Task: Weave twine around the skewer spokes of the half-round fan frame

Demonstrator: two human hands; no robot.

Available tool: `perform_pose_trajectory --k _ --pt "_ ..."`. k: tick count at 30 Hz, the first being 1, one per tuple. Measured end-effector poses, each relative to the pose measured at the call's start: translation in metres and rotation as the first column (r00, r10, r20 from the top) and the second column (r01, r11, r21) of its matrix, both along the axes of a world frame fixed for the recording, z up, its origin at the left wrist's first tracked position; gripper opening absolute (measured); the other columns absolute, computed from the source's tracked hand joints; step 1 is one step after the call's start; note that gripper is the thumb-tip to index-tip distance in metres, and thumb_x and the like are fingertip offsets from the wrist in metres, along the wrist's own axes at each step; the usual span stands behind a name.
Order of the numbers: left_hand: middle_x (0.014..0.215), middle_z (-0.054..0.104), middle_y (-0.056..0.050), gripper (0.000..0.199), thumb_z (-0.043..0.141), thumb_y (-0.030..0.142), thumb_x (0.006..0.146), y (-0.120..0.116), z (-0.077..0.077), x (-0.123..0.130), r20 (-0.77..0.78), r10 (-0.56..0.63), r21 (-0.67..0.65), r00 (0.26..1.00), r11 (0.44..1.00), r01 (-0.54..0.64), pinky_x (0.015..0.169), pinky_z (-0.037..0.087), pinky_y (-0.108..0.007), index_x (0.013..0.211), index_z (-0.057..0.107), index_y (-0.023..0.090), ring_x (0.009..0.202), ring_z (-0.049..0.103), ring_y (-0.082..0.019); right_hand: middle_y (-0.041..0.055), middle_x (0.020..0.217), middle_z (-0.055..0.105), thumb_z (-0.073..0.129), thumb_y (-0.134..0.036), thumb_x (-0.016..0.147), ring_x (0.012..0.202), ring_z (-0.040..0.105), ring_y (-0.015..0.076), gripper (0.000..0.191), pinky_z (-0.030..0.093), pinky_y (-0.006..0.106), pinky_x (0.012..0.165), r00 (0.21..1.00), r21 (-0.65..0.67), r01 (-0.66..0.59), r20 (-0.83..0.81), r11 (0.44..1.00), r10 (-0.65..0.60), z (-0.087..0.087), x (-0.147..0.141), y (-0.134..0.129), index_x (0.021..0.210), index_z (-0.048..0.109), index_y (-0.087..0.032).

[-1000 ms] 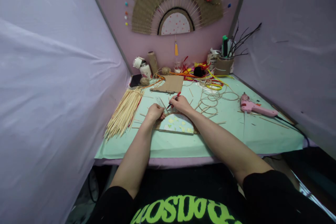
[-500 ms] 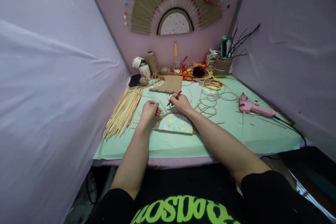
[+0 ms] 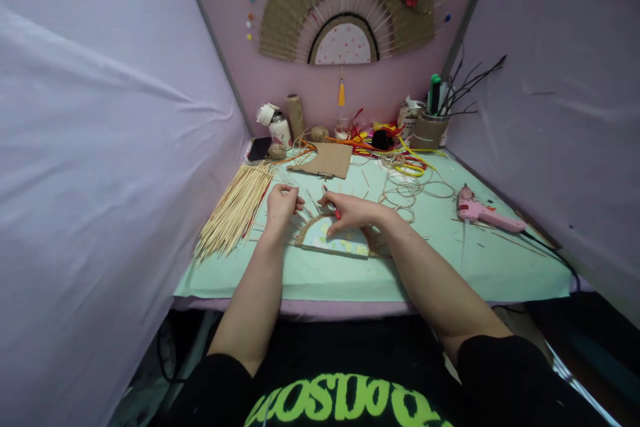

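My right hand (image 3: 350, 208) grips a red pen (image 3: 336, 211) over the half-round fan base (image 3: 345, 240); the pen's dark end points away from me. The base has pale blue flowered covering, a brown twine border and thin sticks (image 3: 309, 209) fanning out from its curved edge. By the left side of that edge, my left hand (image 3: 284, 208) is closed with thumb and forefinger pinched together. What it pinches, if anything, is too small to make out. Part of the base lies hidden under my right hand.
To the left lies a pile of bamboo sticks (image 3: 235, 210). A cut cardboard piece (image 3: 330, 160) and loose twine (image 3: 400, 190) lie beyond my hands. On the right rests a pink glue gun (image 3: 487, 213) with its cord. A finished fan (image 3: 280, 20) hangs on the back wall.
The pen has turned in my right hand: its red end now points toward me instead of up and away. That hand has lowered over the base. My left hand stays beside the curved edge.
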State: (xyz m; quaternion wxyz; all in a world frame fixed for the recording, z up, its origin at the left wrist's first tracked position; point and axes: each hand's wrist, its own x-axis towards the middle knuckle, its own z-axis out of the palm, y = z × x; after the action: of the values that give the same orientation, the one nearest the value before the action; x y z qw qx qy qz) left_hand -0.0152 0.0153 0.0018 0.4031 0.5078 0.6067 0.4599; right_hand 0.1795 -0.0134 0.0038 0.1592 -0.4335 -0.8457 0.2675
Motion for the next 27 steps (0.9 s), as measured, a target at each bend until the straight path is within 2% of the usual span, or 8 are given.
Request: perform_pose_trajectory --k 2,5,11,17,22,27 --pt "0.058 0.063 0.001 0.011 0.055 0.022 0.078 0.001 -0.001 -0.001 -0.024 0.001 -0.009 1.0 1.0 -0.001 0.043 0.036 -0.017 0.083 0.046 0.019 0.042 0.055 -0.009 0.0094 0.116 0.06 0.085 -0.05 0.05 0.104 0.057 0.0261 0.08 0.045 0.032 0.084 0.997 -0.024 -0.037 0.063 0.999 0.038 -0.001 -0.003 -0.003 0.115 0.051 -0.02" --pt "0.058 0.064 0.001 0.01 0.053 0.022 0.079 0.0 0.0 0.0 -0.051 0.003 -0.028 0.999 1.0 -0.005 0.044 0.037 -0.017 0.086 0.047 0.019 0.043 0.056 -0.009 0.0101 0.122 0.056 0.084 -0.057 0.047 0.113 0.052 0.0288 0.084 0.042 0.034 0.09 0.99 -0.027 -0.045 0.132 0.999 0.048 -0.002 -0.009 -0.009 0.114 0.05 -0.021" --pt "0.057 0.063 0.0 0.008 0.054 0.018 0.079 -0.005 0.001 0.002 -0.121 -0.081 -0.112 0.989 0.991 0.068 0.043 0.037 -0.017 0.082 0.047 0.018 0.043 0.057 -0.009 0.0106 0.113 0.06 0.081 -0.065 0.047 0.105 0.057 0.0298 0.083 0.043 0.033 0.082 0.968 -0.047 0.06 0.247 0.997 -0.047 0.001 -0.013 -0.016 0.11 0.049 -0.022" --pt "0.053 0.062 0.0 0.01 0.053 0.012 0.078 -0.01 0.0 0.006 -0.107 -0.143 -0.187 0.984 0.975 0.121 0.046 0.045 -0.019 0.079 0.045 0.018 0.04 0.056 -0.009 0.0112 0.109 0.063 0.078 -0.066 0.051 0.101 0.059 0.0297 0.082 0.042 0.033 0.079 0.944 -0.013 0.109 0.315 0.994 -0.099 0.003 -0.01 -0.016 0.112 0.047 -0.022" --pt "0.052 0.062 -0.002 0.012 0.053 0.013 0.078 -0.009 -0.007 0.01 -0.103 -0.195 -0.237 0.975 0.957 0.167 0.043 0.046 -0.021 0.078 0.043 0.019 0.04 0.057 -0.012 0.012 0.11 0.063 0.078 -0.065 0.052 0.102 0.06 0.0307 0.081 0.042 0.034 0.079 0.936 -0.026 0.133 0.333 0.991 -0.117 0.002 -0.01 -0.014 0.113 0.047 -0.022" --pt "0.052 0.063 -0.003 0.012 0.053 0.012 0.075 -0.008 -0.011 0.01 -0.139 -0.211 -0.23 0.967 0.957 0.176 0.043 0.046 -0.023 0.079 0.044 0.019 0.04 0.058 -0.014 0.0118 0.11 0.063 0.078 -0.065 0.051 0.1 0.06 0.0308 0.079 0.043 0.034 0.078 0.94 -0.029 0.122 0.325 0.992 -0.106 -0.001 -0.009 -0.012 0.111 0.049 -0.022"
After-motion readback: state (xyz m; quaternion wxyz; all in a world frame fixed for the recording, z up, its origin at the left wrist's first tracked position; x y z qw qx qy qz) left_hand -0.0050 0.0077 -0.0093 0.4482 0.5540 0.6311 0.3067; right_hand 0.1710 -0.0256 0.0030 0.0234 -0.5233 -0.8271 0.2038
